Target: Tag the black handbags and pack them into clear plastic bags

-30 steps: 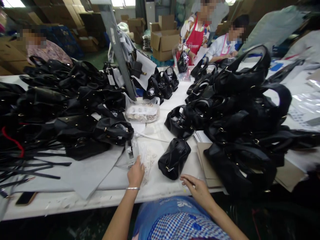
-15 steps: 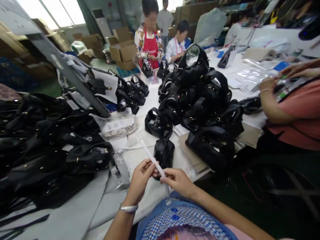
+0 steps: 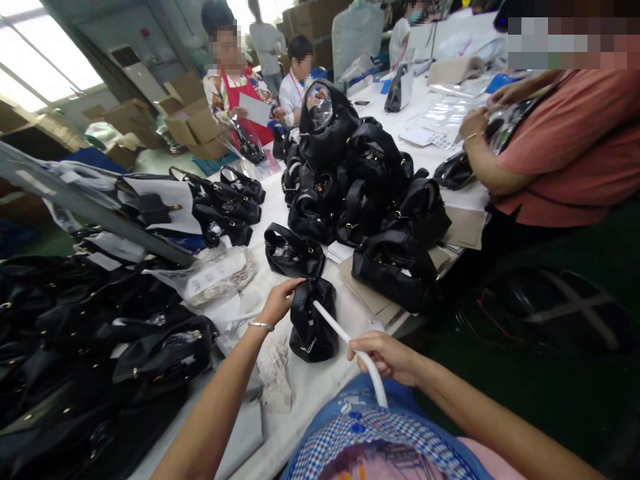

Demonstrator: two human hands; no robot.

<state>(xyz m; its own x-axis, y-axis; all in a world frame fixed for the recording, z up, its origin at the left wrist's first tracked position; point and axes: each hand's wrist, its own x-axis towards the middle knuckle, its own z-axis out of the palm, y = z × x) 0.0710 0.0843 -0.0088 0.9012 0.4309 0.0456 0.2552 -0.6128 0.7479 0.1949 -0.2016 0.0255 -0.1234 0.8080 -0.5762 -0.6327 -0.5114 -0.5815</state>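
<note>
A small black bag (image 3: 313, 330) stands on the white table (image 3: 305, 383) just in front of me. My left hand (image 3: 281, 301) pinches the top edge of this bag, fingers closed on it. My right hand (image 3: 385, 357) is closed round a white tube (image 3: 350, 343). The tube runs from my lap up to the bag's top opening, where its far end meets the bag.
Piles of black handbags lie at the left (image 3: 100, 333) and in the middle (image 3: 360, 180) of the table. A clear packet of small metal parts (image 3: 217, 277) sits behind my left hand. A person in an orange shirt (image 3: 565, 147) works at the right; others stand by cardboard boxes (image 3: 193, 123).
My left hand has left the tube and taken hold of the small bag's top. My right hand has kept the tube, whose end now reaches the bag. My view has swung right.
</note>
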